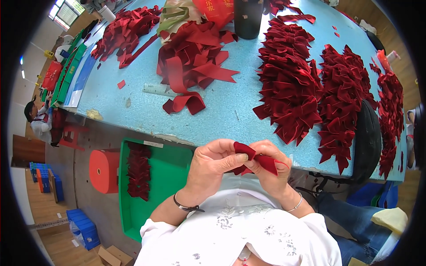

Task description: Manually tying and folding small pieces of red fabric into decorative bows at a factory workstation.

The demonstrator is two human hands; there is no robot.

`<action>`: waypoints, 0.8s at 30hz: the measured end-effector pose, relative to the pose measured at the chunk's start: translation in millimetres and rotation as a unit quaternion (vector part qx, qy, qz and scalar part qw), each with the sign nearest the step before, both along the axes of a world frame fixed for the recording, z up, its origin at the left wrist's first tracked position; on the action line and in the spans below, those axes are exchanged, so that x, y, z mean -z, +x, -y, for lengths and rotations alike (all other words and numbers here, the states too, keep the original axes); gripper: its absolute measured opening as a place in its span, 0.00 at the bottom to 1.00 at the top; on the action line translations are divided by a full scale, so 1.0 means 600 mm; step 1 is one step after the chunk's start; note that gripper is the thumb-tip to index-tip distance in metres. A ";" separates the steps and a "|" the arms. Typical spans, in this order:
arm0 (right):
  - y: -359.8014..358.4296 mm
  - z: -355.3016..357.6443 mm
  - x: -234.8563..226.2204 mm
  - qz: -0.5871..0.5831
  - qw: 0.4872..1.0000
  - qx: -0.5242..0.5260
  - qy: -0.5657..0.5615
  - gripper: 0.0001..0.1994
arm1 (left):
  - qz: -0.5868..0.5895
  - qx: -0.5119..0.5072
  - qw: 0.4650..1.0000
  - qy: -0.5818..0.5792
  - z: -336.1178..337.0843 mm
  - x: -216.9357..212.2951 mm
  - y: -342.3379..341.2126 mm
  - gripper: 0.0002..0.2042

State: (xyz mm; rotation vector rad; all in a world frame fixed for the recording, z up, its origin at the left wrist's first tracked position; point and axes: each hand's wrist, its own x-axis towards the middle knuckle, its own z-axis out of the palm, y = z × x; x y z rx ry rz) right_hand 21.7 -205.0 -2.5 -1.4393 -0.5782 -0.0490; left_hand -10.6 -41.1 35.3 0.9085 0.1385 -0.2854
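Observation:
Both of my hands pinch one dark red velvet ribbon piece (256, 158) just below the near edge of the light blue table (222, 106). My left hand (213, 166) grips its folded left end between thumb and fingers. My right hand (273, 170) holds the right part, whose strip runs across the fingers. A loose heap of cut red ribbon strips (191, 62) lies on the table ahead of me. To the right sit rows of finished red bows (290, 84).
A green bin (166, 177) with a few red bows stands on the floor at my left, beside a red stool (104, 170). A dark bottle (247, 17) stands at the table's back. More bows (346, 97) and a black cushion (368, 137) are at right. A person sits far left.

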 end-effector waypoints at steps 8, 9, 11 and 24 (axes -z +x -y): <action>0.004 0.000 -0.004 0.098 0.994 0.042 -0.007 0.13 | 0.031 -0.114 0.992 0.037 0.021 -0.002 -0.003 0.06; 0.006 0.001 -0.004 0.116 0.993 0.037 -0.015 0.13 | 0.025 -0.117 0.992 0.033 0.022 -0.003 -0.003 0.06; 0.007 0.001 -0.003 0.112 0.993 0.034 -0.009 0.13 | 0.011 -0.125 0.992 0.024 0.024 -0.005 -0.004 0.06; 0.003 0.010 -0.003 -0.066 0.995 -0.027 0.067 0.10 | 0.110 0.000 0.994 0.006 0.001 0.004 -0.004 0.12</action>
